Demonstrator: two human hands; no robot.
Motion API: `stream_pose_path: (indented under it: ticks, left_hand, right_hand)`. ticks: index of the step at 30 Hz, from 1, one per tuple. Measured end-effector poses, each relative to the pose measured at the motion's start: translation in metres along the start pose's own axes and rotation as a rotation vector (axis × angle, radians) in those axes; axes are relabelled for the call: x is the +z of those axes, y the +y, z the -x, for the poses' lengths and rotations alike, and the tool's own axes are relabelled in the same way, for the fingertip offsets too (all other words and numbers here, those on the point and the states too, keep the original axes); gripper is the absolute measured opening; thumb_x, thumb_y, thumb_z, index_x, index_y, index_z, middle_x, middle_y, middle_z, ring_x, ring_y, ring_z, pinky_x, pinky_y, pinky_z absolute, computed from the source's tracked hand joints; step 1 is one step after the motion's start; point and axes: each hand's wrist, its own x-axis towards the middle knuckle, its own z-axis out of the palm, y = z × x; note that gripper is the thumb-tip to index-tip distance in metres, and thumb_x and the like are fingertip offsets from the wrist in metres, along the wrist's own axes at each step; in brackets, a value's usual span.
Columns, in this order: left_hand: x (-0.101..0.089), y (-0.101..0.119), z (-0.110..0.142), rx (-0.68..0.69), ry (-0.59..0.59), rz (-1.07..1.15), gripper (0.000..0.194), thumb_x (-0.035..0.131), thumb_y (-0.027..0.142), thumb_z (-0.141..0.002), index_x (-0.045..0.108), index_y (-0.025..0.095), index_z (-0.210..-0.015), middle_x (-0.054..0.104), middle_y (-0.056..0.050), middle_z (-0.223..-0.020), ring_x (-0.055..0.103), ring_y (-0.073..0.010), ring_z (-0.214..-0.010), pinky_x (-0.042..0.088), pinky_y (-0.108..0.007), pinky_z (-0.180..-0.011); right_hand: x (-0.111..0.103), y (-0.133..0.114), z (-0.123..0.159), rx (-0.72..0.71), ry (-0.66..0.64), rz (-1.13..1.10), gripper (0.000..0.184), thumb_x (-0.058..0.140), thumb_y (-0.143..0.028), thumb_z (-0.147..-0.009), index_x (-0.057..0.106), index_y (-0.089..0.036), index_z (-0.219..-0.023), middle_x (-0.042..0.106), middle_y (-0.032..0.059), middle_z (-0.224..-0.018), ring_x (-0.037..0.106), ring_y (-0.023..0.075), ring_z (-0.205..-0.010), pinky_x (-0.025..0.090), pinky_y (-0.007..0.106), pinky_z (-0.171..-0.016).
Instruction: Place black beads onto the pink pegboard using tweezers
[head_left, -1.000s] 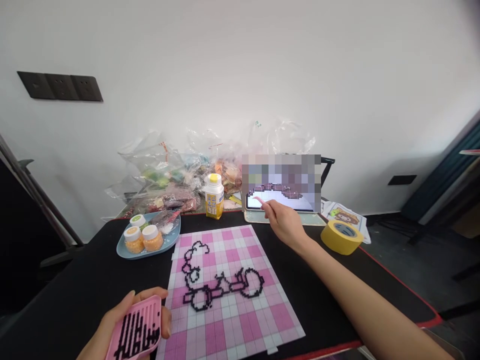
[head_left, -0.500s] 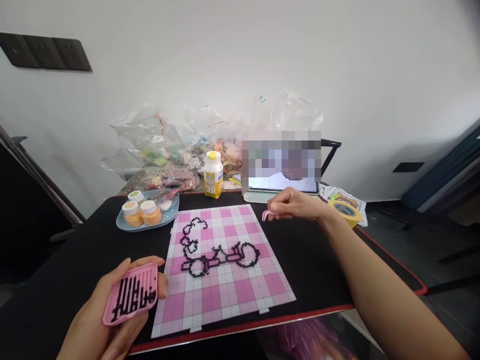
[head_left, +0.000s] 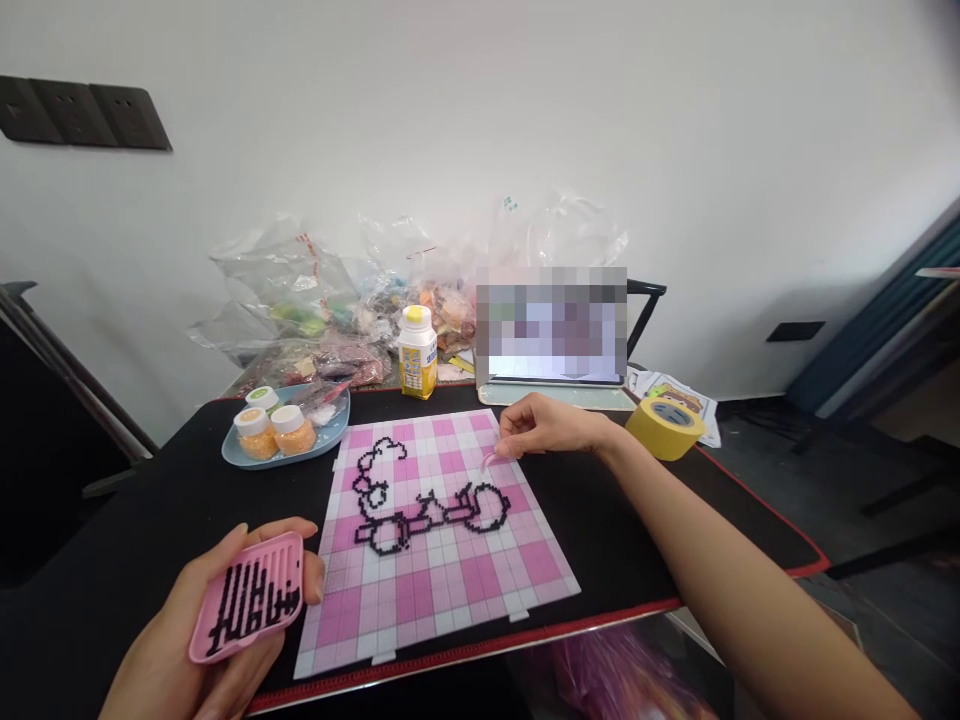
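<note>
Head view: I have the left hand (head_left: 161, 635) curled around a pink bead tray (head_left: 276, 572) toward the desk's (head_left: 596, 515) near edge, left of the checkered pegboard (head_left: 435, 598). On it, between the hands, a black bead outline (head_left: 407, 528) lies mainly left to right. The right hand (head_left: 551, 425), nearer it, pinches a slim pink tool (head_left: 489, 460) by the board's far right corner; tip contact I cannot tell.

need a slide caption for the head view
Left hand holding a pink tray of black beads, right hand holding a pink tool over a checked board bearing a black outline.
</note>
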Motion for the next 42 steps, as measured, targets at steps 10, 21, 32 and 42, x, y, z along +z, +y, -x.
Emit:
stream_pose_path:
  ticks: [10, 21, 32, 42]
  left_hand:
    - [-0.007, -0.003, -0.005, -0.017, -0.008, 0.033, 0.033, 0.076, 0.046, -0.08, 0.075, 0.015, -0.092, 0.073, -0.008, -0.063, 0.032, -0.0009, -0.015, 0.025, -0.011, -0.017]
    - [-0.01, -0.001, -0.008, -0.064, 0.01, 0.054, 0.036, 0.076, 0.048, -0.078, 0.074, 0.014, -0.091, 0.075, -0.013, -0.063, 0.033, -0.0019, -0.013, 0.021, -0.011, -0.017]
    - [-0.005, 0.0, -0.003, -0.058, -0.06, 0.027, 0.04, 0.082, 0.048, -0.072, 0.074, 0.012, -0.087, 0.074, -0.015, -0.061, 0.036, -0.0023, -0.014, 0.022, -0.01, -0.019]
    - [-0.001, 0.003, 0.005, -0.016, -0.122, -0.054, 0.038, 0.08, 0.05, -0.077, 0.075, 0.014, -0.087, 0.074, -0.011, -0.06, 0.038, -0.0005, -0.018, 0.029, -0.009, -0.022]
  right_hand:
    - [0.003, 0.006, -0.005, -0.005, 0.05, 0.051, 0.061, 0.067, -0.076, -0.077, 0.059, -0.018, -0.061, 0.052, -0.0032, -0.055, 0.032, 0.0079, -0.05, 0.022, 0.025, -0.048]
    - [0.003, 0.003, -0.004, 0.003, 0.051, 0.025, 0.058, 0.071, -0.074, -0.075, 0.058, -0.018, -0.062, 0.053, -0.0032, -0.056, 0.034, 0.0085, -0.052, 0.024, 0.025, -0.051]
    - [0.002, 0.005, -0.004, 0.008, -0.012, -0.016, 0.057, 0.077, -0.071, -0.07, 0.06, -0.018, -0.06, 0.055, -0.0038, -0.057, 0.033, 0.0072, -0.05, 0.023, 0.024, -0.048]
    - [0.002, -0.002, 0.001, 0.018, -0.071, -0.051, 0.046, 0.087, -0.058, -0.061, 0.066, -0.017, -0.061, 0.061, -0.0029, -0.059, 0.045, 0.0078, -0.052, 0.034, 0.022, -0.047]
